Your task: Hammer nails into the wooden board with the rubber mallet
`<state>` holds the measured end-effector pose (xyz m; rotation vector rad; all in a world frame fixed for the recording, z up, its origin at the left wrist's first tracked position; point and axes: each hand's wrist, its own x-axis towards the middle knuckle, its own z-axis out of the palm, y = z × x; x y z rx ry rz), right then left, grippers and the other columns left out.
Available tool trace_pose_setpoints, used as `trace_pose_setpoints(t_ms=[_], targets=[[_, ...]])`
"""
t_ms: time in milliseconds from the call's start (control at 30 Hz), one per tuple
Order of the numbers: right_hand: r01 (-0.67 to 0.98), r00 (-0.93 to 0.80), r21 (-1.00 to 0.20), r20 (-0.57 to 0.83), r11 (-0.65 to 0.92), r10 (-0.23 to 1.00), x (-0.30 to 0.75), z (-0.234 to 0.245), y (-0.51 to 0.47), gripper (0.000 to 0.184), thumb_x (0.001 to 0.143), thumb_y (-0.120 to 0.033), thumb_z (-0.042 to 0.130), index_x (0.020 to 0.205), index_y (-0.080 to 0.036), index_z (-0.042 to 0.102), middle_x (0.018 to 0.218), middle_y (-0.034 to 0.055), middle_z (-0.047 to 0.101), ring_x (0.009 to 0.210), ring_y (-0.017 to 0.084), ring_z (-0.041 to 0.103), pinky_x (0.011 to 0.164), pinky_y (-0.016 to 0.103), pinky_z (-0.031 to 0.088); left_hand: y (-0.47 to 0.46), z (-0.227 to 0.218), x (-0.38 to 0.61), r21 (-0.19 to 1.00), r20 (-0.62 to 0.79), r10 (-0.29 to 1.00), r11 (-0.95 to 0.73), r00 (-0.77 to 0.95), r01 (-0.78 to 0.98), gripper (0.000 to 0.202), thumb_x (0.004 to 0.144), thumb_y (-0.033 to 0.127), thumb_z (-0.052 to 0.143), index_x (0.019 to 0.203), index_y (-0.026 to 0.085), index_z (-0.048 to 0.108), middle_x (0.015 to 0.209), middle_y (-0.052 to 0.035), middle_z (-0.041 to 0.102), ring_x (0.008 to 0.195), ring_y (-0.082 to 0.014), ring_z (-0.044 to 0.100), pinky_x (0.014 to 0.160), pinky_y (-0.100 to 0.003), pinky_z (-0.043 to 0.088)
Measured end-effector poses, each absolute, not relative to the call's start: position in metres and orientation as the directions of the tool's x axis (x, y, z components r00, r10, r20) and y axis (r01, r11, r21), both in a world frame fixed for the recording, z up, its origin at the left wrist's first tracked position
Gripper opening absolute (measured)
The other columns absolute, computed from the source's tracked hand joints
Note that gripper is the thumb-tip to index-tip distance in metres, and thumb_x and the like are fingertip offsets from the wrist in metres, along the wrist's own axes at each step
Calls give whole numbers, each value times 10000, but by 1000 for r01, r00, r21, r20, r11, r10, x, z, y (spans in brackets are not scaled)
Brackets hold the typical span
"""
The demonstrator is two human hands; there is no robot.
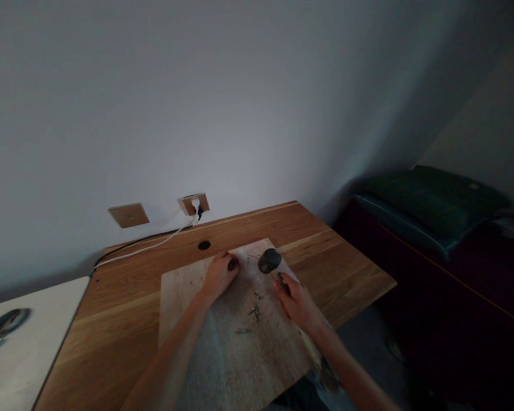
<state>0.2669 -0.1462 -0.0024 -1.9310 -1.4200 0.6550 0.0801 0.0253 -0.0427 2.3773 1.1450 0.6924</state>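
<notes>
A pale wooden board [214, 354] lies on the brown table. My right hand [298, 299] is wrapped round the handle of a mallet, whose dark, rounded head [269, 261] is over the board's right side. Toward the board's far edge, my left hand [221, 274] rests with its fingers curled in; whatever is between them is hidden. Several small metal pieces that look like nails or screws [256, 311] are scattered between the hands, with another small piece [242, 331] nearer to me.
The wooden table [351, 268] meets a wall with two socket plates [128, 215]. A white cable [154, 246] runs along the back edge. Beside the board's near right edge is a pale stick-like thing [309, 346]. A white surface [29, 354] stands left, a green cushion [432, 200] right.
</notes>
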Motion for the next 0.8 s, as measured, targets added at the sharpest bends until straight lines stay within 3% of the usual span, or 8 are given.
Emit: trace_pose_setpoints(t_ms=[233,333,500,600,800], targets=[[661,211,-734,-15,-154,977,251,17,-110,255,1016,-356,441,942,-216,641,501,-54,577,427,144,561,511,235,402,24,-46,78,588,267,807,-570,527,574,119,827,162,700,944,164,724,997,-93,688,932,-237,650,846,-345,514],[697,194,-705,6,-133,981,243,13,-100,257,1026,-341,446,1031,-202,662,585,-21,652,481,155,599,543,244,405,24,-47,77,606,273,807,-568,524,557,96,837,147,682,913,173,733,961,-81,696,913,-228,659,840,-333,512],[773,175,-626,59,-100,983,236,0,-94,226,1003,-309,508,1056,-196,695,794,65,744,756,224,703,638,264,399,24,-45,77,617,255,819,-547,514,566,178,803,60,644,883,167,761,935,-86,723,902,-227,674,835,-323,512],[794,185,-600,76,-103,980,235,-2,-94,286,1025,-328,465,1164,-189,673,866,89,763,802,239,718,649,273,407,24,-43,77,626,235,829,-529,508,573,166,812,82,653,886,169,773,918,-85,734,877,-224,680,822,-324,518],[814,179,-572,81,-102,980,233,-3,-97,291,1025,-333,456,1152,-202,682,858,89,772,800,252,728,642,285,413,23,-39,76,633,211,837,-510,505,582,228,783,39,644,902,172,785,943,-79,753,896,-222,689,832,-322,518]])
